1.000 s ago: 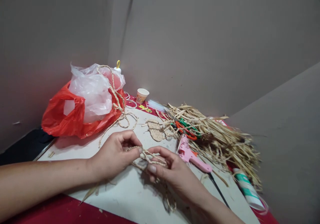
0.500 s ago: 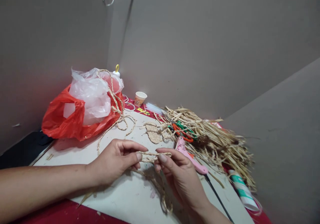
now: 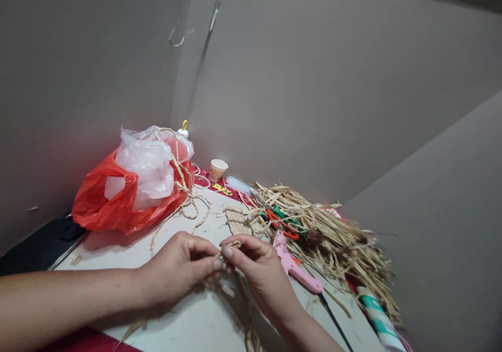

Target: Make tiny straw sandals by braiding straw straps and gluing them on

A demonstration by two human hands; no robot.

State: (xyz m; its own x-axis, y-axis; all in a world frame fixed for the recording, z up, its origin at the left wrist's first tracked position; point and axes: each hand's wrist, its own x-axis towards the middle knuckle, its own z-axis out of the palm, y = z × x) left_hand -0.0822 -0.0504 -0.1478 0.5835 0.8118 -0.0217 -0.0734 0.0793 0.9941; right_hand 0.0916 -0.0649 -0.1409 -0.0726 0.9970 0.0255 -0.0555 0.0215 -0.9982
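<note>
My left hand (image 3: 180,265) and my right hand (image 3: 257,273) meet over the white table top (image 3: 117,252), fingertips pinched together on a braided straw cord (image 3: 231,245). The cord trails down between my wrists toward the near edge (image 3: 251,331). Just behind my fingers lies a small woven straw piece (image 3: 236,219). Another length of braided cord (image 3: 182,184) runs from the table up over the bags at the left.
A red plastic bag (image 3: 113,205) with a clear bag (image 3: 145,161) on it sits at the back left. A heap of loose straw (image 3: 337,237) with scissors (image 3: 282,221), a pink glue gun (image 3: 296,268), a paper cup (image 3: 217,169) and a green-white tube (image 3: 378,318) lie to the right. Grey walls close the corner.
My hands have drawn closer together; the stretch of cord held between them a moment ago is now pinched at one point. The view has tilted upward.
</note>
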